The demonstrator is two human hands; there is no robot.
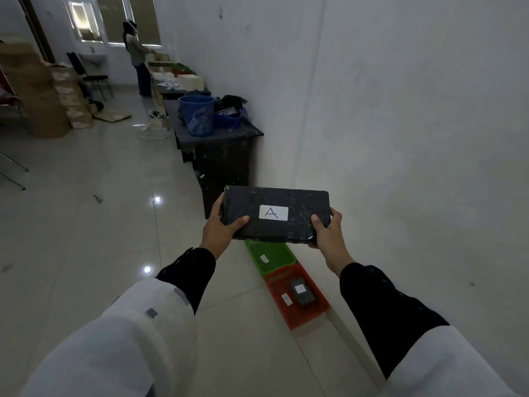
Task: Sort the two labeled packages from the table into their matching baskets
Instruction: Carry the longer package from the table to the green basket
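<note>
Package: the black-wrapped package (276, 214) with a white label (273, 212) reading A is held in the air above the far end of the green basket (272, 257), label side up
Left hand (221, 224): fingers closed on the package's left end, thumb on top
Right hand (326, 226): fingers wrapped around the right end, thumb on top
Baskets: green basket and orange basket (297, 296) sit end to end on the floor along the wall (400, 138); the orange one already holds a small dark package (302, 290)
Basket labels: each carries a small white tag, too small to read, so green matching A is only probable
Risk of mis-sort: dropping into the wrong basket if the tag goes unchecked
Risk of miss: the package looks about as long as the basket, so a skewed release may catch the rim
Risk of slip: the wrap looks glossy; loosening one end early would tip it
Worktop (217, 136): dark, well behind
</note>
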